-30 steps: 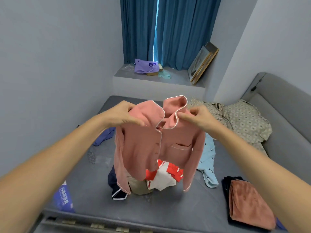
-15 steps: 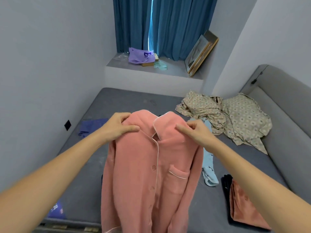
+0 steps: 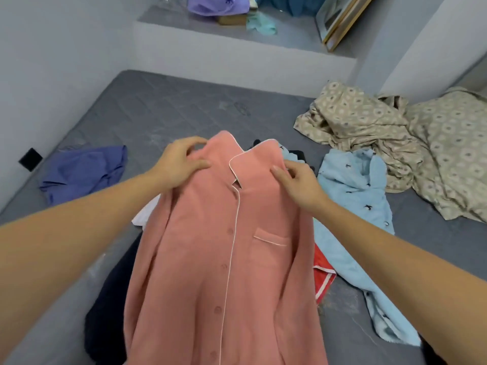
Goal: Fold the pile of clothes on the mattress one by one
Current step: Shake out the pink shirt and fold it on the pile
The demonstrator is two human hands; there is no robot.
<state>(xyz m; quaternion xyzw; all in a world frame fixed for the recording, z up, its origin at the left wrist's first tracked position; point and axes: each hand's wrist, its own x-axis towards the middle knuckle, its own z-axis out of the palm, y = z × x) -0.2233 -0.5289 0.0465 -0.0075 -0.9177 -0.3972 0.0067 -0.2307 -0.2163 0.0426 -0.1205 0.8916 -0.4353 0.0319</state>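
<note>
A pink button-up pyjama shirt (image 3: pixel 226 254) with white piping lies front up over the pile of clothes on the grey mattress (image 3: pixel 163 111). My left hand (image 3: pixel 181 160) grips its left shoulder and my right hand (image 3: pixel 296 177) pinches the right shoulder beside the collar. Under the shirt show a dark navy garment (image 3: pixel 110 309), a bit of white cloth (image 3: pixel 143 216) and a red and white piece (image 3: pixel 322 275). A light blue patterned shirt (image 3: pixel 353 206) lies to the right, partly under the pink one.
A blue-purple garment (image 3: pixel 84 171) lies at the mattress's left edge by the wall. Crumpled beige patterned bedding (image 3: pixel 395 138) fills the far right. Beyond the mattress, a raised ledge (image 3: pixel 237 48) holds a purple bag (image 3: pixel 218 5), a teal cloth and a leaning picture frame (image 3: pixel 340 19).
The pink shirt came down from hanging in the air and now lies spread over the pile. Both hands lowered with it, and my view tipped downward.
</note>
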